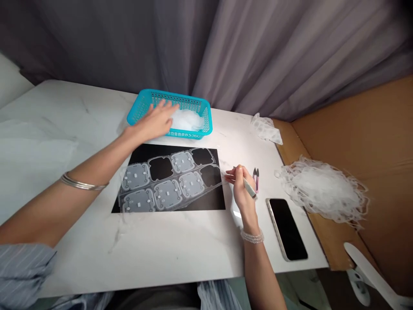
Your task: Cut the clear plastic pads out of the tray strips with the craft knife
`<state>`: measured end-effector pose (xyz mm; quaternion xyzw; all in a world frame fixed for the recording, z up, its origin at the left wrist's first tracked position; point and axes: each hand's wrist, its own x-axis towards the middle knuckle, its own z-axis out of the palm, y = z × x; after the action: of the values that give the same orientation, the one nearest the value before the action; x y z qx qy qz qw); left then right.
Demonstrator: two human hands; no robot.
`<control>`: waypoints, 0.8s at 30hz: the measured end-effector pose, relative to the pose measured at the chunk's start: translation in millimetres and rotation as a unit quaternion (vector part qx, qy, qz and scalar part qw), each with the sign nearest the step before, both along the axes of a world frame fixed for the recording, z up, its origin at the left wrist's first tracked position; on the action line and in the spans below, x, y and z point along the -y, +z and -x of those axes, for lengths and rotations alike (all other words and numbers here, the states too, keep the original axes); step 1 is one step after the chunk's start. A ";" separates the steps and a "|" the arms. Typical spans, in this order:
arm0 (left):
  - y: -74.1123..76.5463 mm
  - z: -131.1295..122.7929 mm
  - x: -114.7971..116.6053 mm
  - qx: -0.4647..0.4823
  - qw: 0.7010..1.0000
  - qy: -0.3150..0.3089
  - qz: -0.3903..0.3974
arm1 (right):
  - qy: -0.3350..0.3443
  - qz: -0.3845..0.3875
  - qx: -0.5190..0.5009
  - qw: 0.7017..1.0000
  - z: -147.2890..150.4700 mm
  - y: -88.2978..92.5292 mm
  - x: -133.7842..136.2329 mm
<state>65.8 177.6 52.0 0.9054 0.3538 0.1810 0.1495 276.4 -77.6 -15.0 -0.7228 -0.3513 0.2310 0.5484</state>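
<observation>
My left hand (155,120) reaches out over the near rim of a turquoise basket (142,106), fingers stretched flat and touching the white translucent pieces (189,119) inside. My right hand (240,186) rests on the table right of a black mat (206,196), fingers closed around a thin pale pen-like tool (249,188). On the mat lies a clear silicone sheet (161,183) of square keypad-like pieces, with some squares empty.
Small pink snips (256,177) lie just right of my right hand. A dark phone (286,228) lies near the table's front right corner. A heap of white trimmings (322,190) sits on a cardboard box (371,137); a crumpled clear scrap (266,128) lies behind. Grey curtain at the back.
</observation>
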 end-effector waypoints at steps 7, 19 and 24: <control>-49.0 46.1 79.1 0.109 0.994 -0.009 -0.018 | -0.099 -0.022 0.028 0.994 -1.6 6.4 -5.7; -102.8 74.4 110.9 0.207 0.934 -0.135 0.257 | 0.220 0.026 0.051 0.974 87.9 15.2 -49.5; -101.8 73.5 110.3 0.177 0.961 -0.144 0.156 | 0.262 0.055 0.149 0.952 99.7 9.2 -62.5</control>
<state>-7.6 67.3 -49.7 0.8658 0.2110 0.2575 0.3736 176.6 -15.1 -5.8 -0.6608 -0.5924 0.2754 0.3697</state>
